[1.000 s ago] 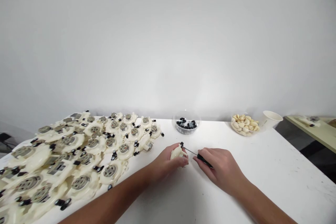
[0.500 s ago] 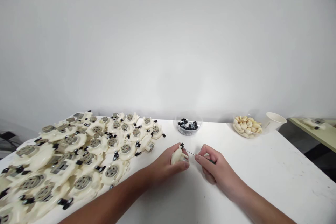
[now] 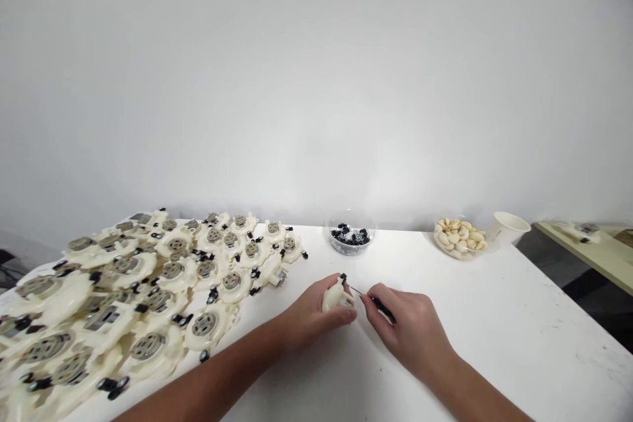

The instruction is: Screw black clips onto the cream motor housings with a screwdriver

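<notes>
My left hand is shut around a small cream plastic part with a black piece at its top. My right hand grips a small screwdriver with a black handle. Its thin metal shaft points left, and its tip reaches the cream part near my left fingers. The exact contact point is too small to tell. To the left of my left forearm lies a large spread of cream plastic housings with grey metal discs and small black pieces.
A clear bowl of black and metal small parts and a clear bowl of cream pieces stand at the far edge of the white table. A paper cup is at the back right. Beyond the corner stands a lower pale table.
My right hand has turned, bringing the black screwdriver handle back into view. My left hand and the cream part stay nearly still. The whole scene has shifted slightly in view.
</notes>
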A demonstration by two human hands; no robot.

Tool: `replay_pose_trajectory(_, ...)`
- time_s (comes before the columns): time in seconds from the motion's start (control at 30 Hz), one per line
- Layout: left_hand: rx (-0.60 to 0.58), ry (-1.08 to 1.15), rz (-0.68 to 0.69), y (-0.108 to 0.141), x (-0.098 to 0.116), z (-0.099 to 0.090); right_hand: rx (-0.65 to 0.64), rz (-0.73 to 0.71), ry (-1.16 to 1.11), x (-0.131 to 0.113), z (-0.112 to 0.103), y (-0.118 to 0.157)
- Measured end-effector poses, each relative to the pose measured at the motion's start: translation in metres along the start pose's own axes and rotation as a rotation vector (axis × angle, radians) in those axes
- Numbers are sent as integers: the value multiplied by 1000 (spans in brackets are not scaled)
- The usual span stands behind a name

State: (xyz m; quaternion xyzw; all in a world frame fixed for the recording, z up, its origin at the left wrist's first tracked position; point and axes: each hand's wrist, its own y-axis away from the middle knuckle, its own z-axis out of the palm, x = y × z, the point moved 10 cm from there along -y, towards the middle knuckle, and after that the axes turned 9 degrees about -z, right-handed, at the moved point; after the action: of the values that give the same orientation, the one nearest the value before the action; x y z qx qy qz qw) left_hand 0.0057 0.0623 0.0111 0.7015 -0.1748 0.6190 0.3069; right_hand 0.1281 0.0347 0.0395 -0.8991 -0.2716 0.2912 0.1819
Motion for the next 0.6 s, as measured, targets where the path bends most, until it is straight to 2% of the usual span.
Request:
replay_pose_trajectory(0.07,-18,-29,4,3,4,2,13,48,-83,2,4,3)
replay_pose_trajectory(0.2,-1,-95,2,4,-1,-3,-1,396,-512,29,26,13)
replay_pose_trajectory(0.33,-10,-131,36,3,-7,-1,-154,743,-1096,36,66,29)
replay_pose_trajectory(0.4,-12,-123,56,2,-6,1,-220,819,-1275,31,75,32)
replay_pose_trajectory(0.47,-2,-100,45,1,-5,1,-225,782,-1261,31,70,29)
replay_pose_trajectory(0.5,14,-89,29,1,-5,1,-196,727,-1170,33,63,25)
replay_pose_trajectory(0.6,17,-80,-17,1,-3,2,-65,472,-706,37,30,9)
